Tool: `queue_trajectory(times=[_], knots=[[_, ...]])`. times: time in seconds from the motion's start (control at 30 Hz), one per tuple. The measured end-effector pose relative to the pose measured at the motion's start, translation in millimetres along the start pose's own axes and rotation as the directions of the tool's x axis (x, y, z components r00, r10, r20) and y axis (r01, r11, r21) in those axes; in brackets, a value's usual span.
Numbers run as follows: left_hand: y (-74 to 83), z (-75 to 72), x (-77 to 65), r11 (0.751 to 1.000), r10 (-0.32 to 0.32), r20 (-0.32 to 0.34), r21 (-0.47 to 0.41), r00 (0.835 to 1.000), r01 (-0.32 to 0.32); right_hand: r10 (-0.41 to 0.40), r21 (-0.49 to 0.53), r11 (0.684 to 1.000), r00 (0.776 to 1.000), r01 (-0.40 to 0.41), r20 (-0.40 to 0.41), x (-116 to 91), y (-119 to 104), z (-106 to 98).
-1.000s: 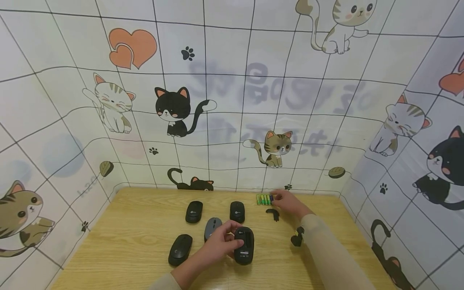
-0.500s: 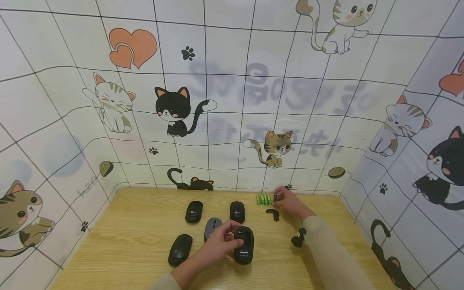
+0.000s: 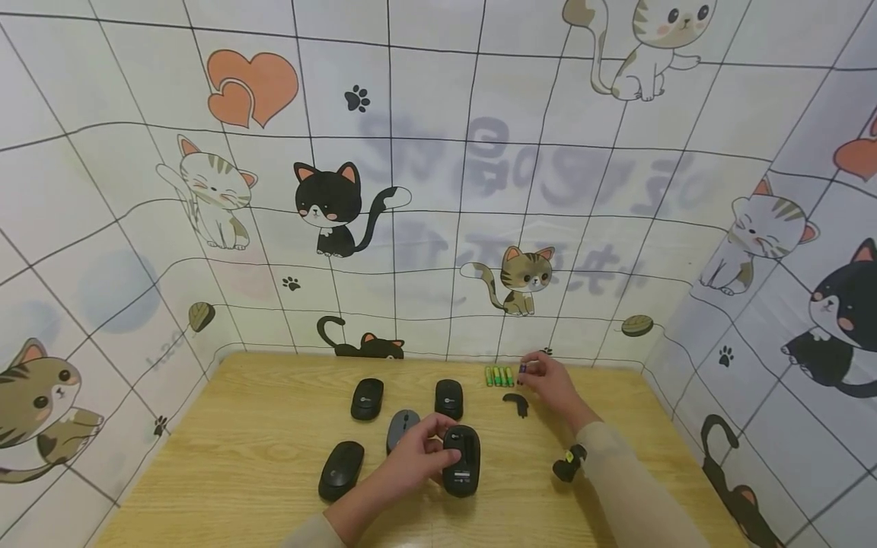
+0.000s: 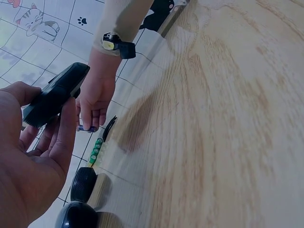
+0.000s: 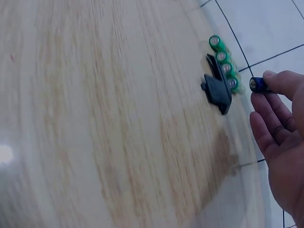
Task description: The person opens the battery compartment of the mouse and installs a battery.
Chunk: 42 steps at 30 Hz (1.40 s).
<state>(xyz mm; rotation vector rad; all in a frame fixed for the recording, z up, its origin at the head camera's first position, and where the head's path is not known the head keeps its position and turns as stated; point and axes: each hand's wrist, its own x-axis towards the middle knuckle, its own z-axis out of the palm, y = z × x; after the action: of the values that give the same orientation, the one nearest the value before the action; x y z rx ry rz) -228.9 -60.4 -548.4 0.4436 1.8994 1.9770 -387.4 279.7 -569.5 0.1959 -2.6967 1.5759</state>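
Note:
My left hand (image 3: 418,454) grips a black computer mouse (image 3: 462,478) with its underside turned up, and a long recess shows in it. In the left wrist view the same mouse (image 4: 54,97) is held between thumb and fingers above the table. At the back right, my right hand (image 3: 552,380) pinches a dark blue battery (image 5: 258,85) between thumb and fingertips. Several green batteries (image 3: 499,377) lie in a row just left of that hand. In front of them is a black battery cover (image 5: 218,90), curved with a small tab.
Two black mice, one at the back left (image 3: 367,399) and one at back centre (image 3: 448,399), lie on the wooden table (image 3: 240,449). A grey mouse (image 3: 401,428) is partly behind my left hand. Another black mouse (image 3: 341,471) lies at front left. A cat-patterned sheet (image 3: 425,190) encloses the back and sides.
The right hand has drawn the dark blue battery out of the row, a little to the right and up off the table. The left hand and its mouse stay in place.

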Motion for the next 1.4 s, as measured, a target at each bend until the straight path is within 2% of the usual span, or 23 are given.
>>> queue_trajectory(times=[0.17, 0.43, 0.63, 0.87, 1.1, 1.4], knots=[[1.2, -0.2, -0.5, 1.000, 0.003, 0.000, 0.004, 1.000, -0.003, -0.017, 0.085, 0.996, 1.000, 0.017, 0.009, -10.9, -13.9, 3.7], [1.8, -0.9, -0.4, 1.000, 0.006, -0.001, 0.008, 1.000, -0.006, -0.049, 0.150, 0.988, 0.999, 0.045, 0.020, -27.0, -39.3, 17.5], [1.5, -1.5, -0.1, 1.000, 0.012, 0.003, 0.002, 1.000, -0.012, -0.068, 0.163, 0.985, 0.997, 0.061, 0.036, -39.6, -55.0, 25.1], [0.4, -2.6, 0.5, 1.000, 0.021, 0.011, -0.009, 1.000, -0.021, -0.071, 0.243, 0.969, 0.995, 0.051, 0.075, -50.4, -72.4, 31.8], [-1.4, -3.1, 0.7, 0.999, 0.026, 0.000, -0.019, 1.000, -0.026, -0.084, 0.253, 0.966, 0.988, 0.049, 0.126, -59.3, -80.8, 35.7], [0.1, -3.5, 1.0, 1.000, 0.024, -0.004, -0.015, 1.000, -0.024, -0.096, 0.273, 0.961, 0.984, 0.051, 0.152, -72.0, -92.8, 38.6]])
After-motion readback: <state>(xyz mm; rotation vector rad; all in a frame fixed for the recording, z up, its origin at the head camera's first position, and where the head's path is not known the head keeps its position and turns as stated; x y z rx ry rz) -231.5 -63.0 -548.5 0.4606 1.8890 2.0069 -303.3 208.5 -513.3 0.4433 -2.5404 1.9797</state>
